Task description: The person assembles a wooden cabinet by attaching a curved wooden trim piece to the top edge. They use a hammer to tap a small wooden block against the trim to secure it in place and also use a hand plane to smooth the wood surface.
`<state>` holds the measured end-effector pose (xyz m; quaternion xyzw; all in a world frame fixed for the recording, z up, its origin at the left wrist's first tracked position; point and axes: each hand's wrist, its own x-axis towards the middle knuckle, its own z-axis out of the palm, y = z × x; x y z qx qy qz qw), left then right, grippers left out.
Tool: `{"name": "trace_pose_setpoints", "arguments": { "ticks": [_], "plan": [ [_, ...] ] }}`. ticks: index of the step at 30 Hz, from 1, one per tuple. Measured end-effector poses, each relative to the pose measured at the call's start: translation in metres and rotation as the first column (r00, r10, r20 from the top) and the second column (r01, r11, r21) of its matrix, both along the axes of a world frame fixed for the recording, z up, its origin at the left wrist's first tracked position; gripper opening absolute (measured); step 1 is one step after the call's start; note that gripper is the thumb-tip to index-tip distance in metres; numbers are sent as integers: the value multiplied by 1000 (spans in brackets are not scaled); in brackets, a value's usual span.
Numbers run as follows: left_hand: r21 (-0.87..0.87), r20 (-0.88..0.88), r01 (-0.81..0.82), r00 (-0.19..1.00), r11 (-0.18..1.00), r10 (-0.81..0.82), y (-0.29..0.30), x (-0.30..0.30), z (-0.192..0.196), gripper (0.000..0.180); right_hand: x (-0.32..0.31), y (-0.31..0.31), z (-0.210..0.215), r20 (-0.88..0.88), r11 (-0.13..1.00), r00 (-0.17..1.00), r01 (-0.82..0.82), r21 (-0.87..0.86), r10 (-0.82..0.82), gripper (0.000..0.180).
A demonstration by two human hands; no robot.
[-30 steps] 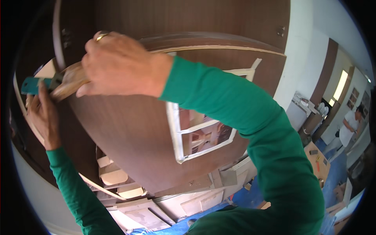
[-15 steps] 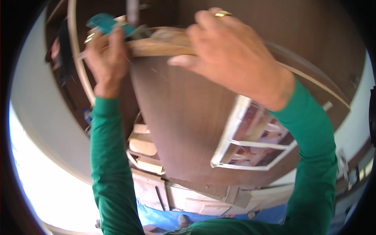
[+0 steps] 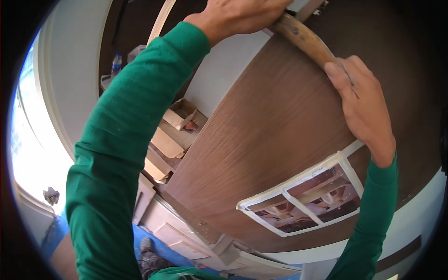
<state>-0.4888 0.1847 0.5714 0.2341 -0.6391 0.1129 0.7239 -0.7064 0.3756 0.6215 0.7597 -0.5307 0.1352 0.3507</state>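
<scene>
Across the upper edge of a dark brown wood-grain panel [image 3: 233, 130] runs a curved, light-brown wooden edge piece [image 3: 305, 39]. My right hand [image 3: 361, 98] grips its right end, thumb on the near side and fingers bent over the far side. Thin dark lines show beside that thumb. At the top of the picture my left hand [image 3: 242, 14] reaches to the left end of the wood. Its fingers are partly cut off by the frame, so what they hold is hidden.
Two glossy panes [image 3: 303, 200] framed in white tape sit low on the panel. At left are shelves with an open cardboard box [image 3: 181, 113] and a plastic bottle [image 3: 116, 63]. Flat boards [image 3: 182, 240] stand below, above blue floor covering [image 3: 161, 247].
The view has turned, so the panel now slants. My left hand has moved right and up; the teal tool it held is out of sight. My right hand sits lower and farther right.
</scene>
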Motion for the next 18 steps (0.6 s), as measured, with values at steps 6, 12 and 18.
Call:
{"name": "trace_pose_setpoints", "arguments": {
  "ticks": [6, 12, 18],
  "plan": [
    [1, 6, 15, 1000, 1000, -15, -3, 9, -1, 51, 22, -1, 5, 44, 995, 999, 27, 93, -31, 55],
    [-45, -45, 58, 997, 997, -60, -12, 6, -11, 49, 29, -8, -9, -1, 999, 1000, 14, 33, -14, 54],
    [27, -69, 55, 996, 998, -53, 5, 13, -7, 52, 28, -12, -8, -87, 997, 993, 78, -17, -79, 52]
  ]
}}
